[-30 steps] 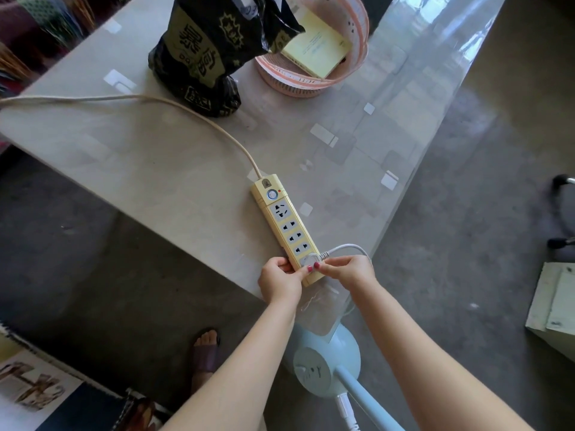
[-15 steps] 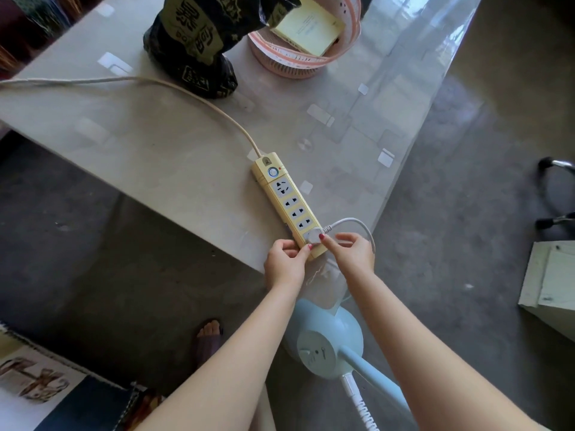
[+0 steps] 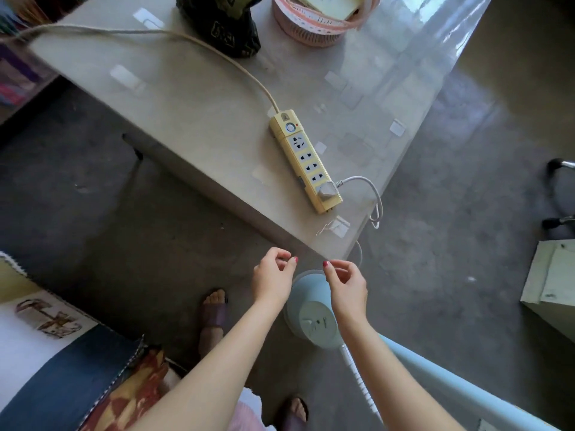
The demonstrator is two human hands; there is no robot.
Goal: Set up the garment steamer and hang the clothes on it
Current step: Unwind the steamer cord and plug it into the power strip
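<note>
Hovering low in my view, both hands are off the table and hold nothing. My left hand [image 3: 273, 276] sits at about six o'clock, fingers loosely curled with thumb and forefinger near each other but apart. My right hand [image 3: 347, 283] is just beside it toward five o'clock, equally relaxed; a thin white line crosses its fingers, though I cannot tell whether that is the cord touching them.

Under the right wrist stands the steamer [image 3: 312, 318], a pale blue round base on the floor, with a ribbed white hose [image 3: 357, 381] and a blue pole [image 3: 460, 387] running off toward four o'clock.

Farther up, near centre, the white plug [image 3: 325, 191] is seated in the nearest socket of the yellow strip [image 3: 306, 161], which lies on the table [image 3: 193, 110] close to its near corner. The plug's cord [image 3: 370, 189] loops toward three o'clock and drops over the table edge.

Beyond, at twelve o'clock, a black bag [image 3: 230, 29] and a pink basket [image 3: 314, 26] sit on the far part of the table.
</note>
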